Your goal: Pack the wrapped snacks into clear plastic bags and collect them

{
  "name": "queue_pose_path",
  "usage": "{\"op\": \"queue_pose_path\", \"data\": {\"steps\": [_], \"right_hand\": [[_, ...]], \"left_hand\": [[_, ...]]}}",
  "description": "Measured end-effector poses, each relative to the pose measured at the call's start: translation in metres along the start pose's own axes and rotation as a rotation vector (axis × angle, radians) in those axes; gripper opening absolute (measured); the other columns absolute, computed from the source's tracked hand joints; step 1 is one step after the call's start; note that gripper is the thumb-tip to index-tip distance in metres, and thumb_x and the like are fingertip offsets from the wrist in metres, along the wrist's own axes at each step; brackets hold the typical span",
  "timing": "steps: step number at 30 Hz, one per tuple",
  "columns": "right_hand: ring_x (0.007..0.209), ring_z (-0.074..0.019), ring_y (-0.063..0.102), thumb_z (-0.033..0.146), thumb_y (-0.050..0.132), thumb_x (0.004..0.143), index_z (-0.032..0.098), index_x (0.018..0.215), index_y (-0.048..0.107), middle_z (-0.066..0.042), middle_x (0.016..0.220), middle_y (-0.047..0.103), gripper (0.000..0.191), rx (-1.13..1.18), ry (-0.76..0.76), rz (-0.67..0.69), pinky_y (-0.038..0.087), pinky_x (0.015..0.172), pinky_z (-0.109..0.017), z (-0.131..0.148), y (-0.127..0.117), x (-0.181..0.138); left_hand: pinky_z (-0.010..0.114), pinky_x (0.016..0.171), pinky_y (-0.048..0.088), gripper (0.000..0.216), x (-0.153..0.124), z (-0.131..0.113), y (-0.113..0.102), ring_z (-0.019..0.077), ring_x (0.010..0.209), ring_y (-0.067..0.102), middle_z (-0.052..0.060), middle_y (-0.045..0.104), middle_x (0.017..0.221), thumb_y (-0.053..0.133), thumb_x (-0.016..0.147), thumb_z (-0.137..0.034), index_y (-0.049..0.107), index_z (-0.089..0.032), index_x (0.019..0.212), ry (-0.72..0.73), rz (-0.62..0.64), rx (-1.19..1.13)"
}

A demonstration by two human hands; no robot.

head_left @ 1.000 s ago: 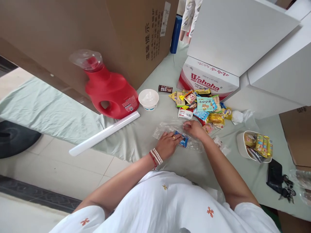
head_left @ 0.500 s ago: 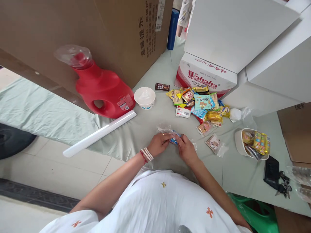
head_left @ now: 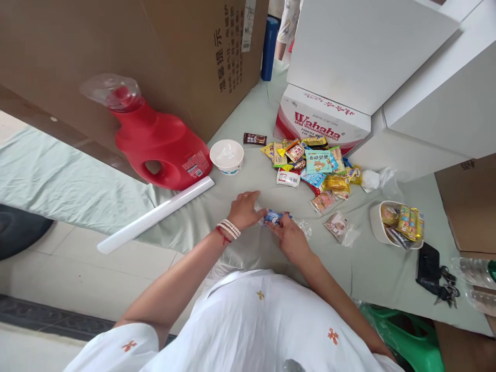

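Observation:
My right hand (head_left: pixel 293 238) pinches the right end of a small blue snack packet (head_left: pixel 272 217) low over the cloth. To its left, my left hand (head_left: pixel 244 211) has its fingers stretched out and apart, with the thumb close to the packet's left end; whether it touches is unclear. Clear plastic (head_left: pixel 305 228) shows by my right hand, and a little more by the left thumb. Beyond the hands lies a heap of mixed wrapped snacks (head_left: pixel 318 161). Two flat packets, one pinkish (head_left: pixel 324 201) and one beige (head_left: pixel 336 226), lie right of my right hand.
A white paper bowl (head_left: pixel 227 157) stands by a red jug (head_left: pixel 163 147) and a white tube (head_left: pixel 155 215). Rightward are a white tub (head_left: pixel 377 227) of snacks and a black pouch with keys (head_left: pixel 428 266). Behind stand a Wahaba-like lettered carton (head_left: pixel 321 121) and a large brown box (head_left: pixel 174 57).
My left hand has come off the blue packet, moving left and spreading its fingers. More of the packet shows now, still in my right hand. The view has shifted slightly.

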State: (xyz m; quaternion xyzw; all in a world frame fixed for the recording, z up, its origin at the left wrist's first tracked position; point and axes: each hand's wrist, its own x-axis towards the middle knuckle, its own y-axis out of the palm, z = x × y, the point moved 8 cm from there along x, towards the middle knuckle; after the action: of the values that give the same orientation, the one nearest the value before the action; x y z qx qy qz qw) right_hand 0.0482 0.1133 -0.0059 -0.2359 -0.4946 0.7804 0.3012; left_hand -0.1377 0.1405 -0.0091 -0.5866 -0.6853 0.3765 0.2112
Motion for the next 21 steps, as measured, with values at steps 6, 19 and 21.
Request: {"op": "queue_pose_path", "data": {"steps": [6, 19, 21], "right_hand": [[0.078, -0.0167, 0.05, 0.01, 0.046, 0.099, 0.032, 0.128, 0.075, -0.006, 0.1, 0.055, 0.047, 0.185, 0.028, -0.01, 0.046, 0.074, -0.026, -0.014, -0.002, 0.004], [0.115, -0.0223, 0.063, 0.032, 0.048, 0.105, 0.027, 0.128, 0.071, -0.01, 0.124, 0.065, 0.033, 0.52, -0.06, -0.185, 0.053, 0.102, -0.041, -0.028, -0.038, -0.023], [0.109, -0.0238, 0.063, 0.037, 0.046, 0.106, 0.026, 0.125, 0.072, -0.011, 0.115, 0.066, 0.034, 0.435, 0.14, -0.38, 0.053, 0.1, -0.044, -0.057, -0.044, -0.03]], "left_hand": [[0.027, 0.059, 0.041, 0.028, -0.032, 0.0, -0.005, 0.0169, 0.062, 0.057, -0.001, 0.063, 0.062, 0.062, 0.085, -0.044, 0.066, -0.02, 0.072, 0.06, 0.171, -0.241], [0.035, 0.085, 0.052, 0.026, -0.047, -0.059, 0.038, 0.0258, 0.102, 0.069, 0.008, 0.077, 0.106, 0.049, 0.101, -0.027, 0.075, -0.025, 0.107, 0.146, 0.023, 0.05], [0.037, 0.085, 0.052, 0.023, -0.048, -0.061, 0.04, 0.0267, 0.104, 0.067, 0.009, 0.075, 0.105, 0.052, 0.101, -0.03, 0.074, -0.026, 0.108, 0.153, -0.016, 0.107]]}}
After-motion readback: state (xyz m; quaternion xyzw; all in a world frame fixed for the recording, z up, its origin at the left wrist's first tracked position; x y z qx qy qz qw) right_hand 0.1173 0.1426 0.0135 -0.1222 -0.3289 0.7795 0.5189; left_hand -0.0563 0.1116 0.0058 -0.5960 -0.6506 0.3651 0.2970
